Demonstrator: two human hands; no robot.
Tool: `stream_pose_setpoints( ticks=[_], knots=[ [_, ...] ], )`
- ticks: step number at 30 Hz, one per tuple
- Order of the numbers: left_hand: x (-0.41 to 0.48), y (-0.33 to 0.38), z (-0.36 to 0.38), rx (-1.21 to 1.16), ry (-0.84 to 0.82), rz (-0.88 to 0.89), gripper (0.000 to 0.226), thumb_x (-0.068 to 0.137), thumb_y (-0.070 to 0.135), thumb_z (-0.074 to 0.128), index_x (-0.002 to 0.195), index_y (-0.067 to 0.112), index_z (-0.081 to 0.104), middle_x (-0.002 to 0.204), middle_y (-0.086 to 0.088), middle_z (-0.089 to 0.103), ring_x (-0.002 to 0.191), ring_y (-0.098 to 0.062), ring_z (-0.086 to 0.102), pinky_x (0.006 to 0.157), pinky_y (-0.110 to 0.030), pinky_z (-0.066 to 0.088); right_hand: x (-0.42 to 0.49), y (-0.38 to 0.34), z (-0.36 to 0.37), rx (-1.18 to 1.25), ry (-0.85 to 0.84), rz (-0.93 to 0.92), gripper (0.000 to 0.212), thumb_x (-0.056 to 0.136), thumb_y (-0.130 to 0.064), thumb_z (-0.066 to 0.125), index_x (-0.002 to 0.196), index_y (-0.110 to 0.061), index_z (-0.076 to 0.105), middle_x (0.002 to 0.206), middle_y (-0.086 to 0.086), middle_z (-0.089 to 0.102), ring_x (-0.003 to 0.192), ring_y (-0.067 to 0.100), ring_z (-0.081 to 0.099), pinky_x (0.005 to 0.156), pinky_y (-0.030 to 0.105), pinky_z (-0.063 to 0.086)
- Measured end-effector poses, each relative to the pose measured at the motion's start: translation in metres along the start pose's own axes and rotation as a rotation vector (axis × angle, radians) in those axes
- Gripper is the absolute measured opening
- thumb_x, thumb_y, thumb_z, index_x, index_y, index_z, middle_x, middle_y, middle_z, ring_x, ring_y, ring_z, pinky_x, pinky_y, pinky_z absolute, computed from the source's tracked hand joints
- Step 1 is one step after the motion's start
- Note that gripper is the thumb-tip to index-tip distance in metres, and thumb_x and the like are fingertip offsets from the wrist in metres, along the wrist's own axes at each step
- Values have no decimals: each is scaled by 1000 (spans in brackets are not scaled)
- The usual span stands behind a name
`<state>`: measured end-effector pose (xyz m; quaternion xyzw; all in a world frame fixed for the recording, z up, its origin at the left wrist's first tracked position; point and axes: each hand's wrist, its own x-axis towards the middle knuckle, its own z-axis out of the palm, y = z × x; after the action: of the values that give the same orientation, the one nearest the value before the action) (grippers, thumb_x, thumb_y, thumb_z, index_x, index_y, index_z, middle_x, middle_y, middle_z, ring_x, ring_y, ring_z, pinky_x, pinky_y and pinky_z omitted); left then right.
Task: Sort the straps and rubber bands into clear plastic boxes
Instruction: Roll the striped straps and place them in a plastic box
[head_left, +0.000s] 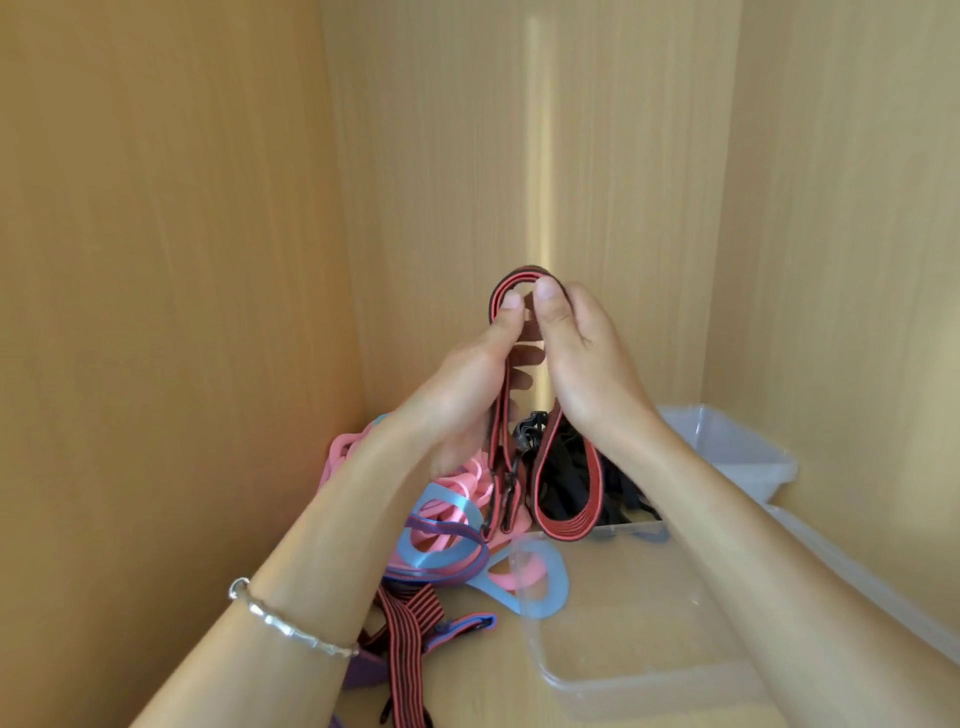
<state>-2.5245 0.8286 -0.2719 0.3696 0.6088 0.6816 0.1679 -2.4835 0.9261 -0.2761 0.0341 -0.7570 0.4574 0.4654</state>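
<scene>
Both my hands are raised in front of the cabinet's back wall, holding a red and black striped strap (566, 499). My left hand (467, 384) and my right hand (582, 358) pinch its folded top between thumbs and fingers. Two loops of the strap hang down, with a black clip on the left strand. Below lies a heap of pink bands (467, 483), light blue bands (441, 551) and another striped strap (410, 639). A clear plastic box (623, 670) stands at the lower right. Behind my right wrist, black straps (566, 499) lie in a pile.
A second clear plastic box (748, 457) sits at the back right corner, and a clear lid or box edge (857, 577) runs along the right wall. Wooden cabinet walls close in on the left, back and right. A silver bracelet (291, 623) is on my left wrist.
</scene>
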Motion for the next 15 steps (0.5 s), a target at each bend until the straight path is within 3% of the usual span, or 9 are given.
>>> stream_pose_setpoints(
  ticks=[3, 6, 9, 11, 13, 15],
  knots=[
    [-2, 0, -15, 53, -93, -31, 45, 90, 57, 39, 88, 17, 59, 72, 3, 50, 62, -11, 40, 55, -25, 30, 3, -5, -11, 9, -18, 33, 26, 100, -46, 41, 92, -26, 54, 84, -5, 62, 78, 15, 64, 68, 39, 55],
    [-4, 2, -26, -43, -296, -109, 57, 77, 67, 33, 83, 14, 53, 63, 1, 40, 54, -12, 35, 51, -26, 27, 4, -7, -18, -39, -73, 39, 24, 101, -43, 41, 90, -25, 54, 71, -7, 53, 60, 9, 58, 46, 26, 42],
    [-2, 0, -36, -136, -322, -120, 51, 83, 63, 35, 82, 15, 52, 62, 2, 37, 52, -12, 34, 51, -26, 29, 5, -6, -22, -70, -87, 29, 42, 96, -52, 42, 93, -13, 59, 64, -10, 45, 52, 5, 42, 52, 25, 32],
    [0, -4, -42, -94, -273, -77, 39, 88, 54, 47, 78, 16, 52, 61, 4, 38, 51, -10, 34, 52, -25, 31, 4, -9, -25, -108, -106, 25, 49, 87, -64, 36, 81, -21, 58, 57, -14, 42, 48, 0, 38, 54, 23, 28],
    [2, -7, -47, 80, -181, 38, 32, 85, 45, 55, 74, 15, 55, 57, 6, 40, 48, -9, 35, 52, -26, 30, 3, -13, -29, -138, -112, 19, 49, 80, -69, 29, 66, -25, 45, 50, -17, 40, 45, -1, 37, 53, 21, 27],
    [1, -6, -52, 353, -92, 178, 30, 81, 41, 64, 69, 14, 56, 52, 9, 42, 47, -8, 34, 51, -27, 27, 4, -14, -34, -206, -110, -6, 49, 81, -70, 31, 66, -25, 45, 52, -16, 39, 47, 0, 36, 52, 21, 29]
  ],
)
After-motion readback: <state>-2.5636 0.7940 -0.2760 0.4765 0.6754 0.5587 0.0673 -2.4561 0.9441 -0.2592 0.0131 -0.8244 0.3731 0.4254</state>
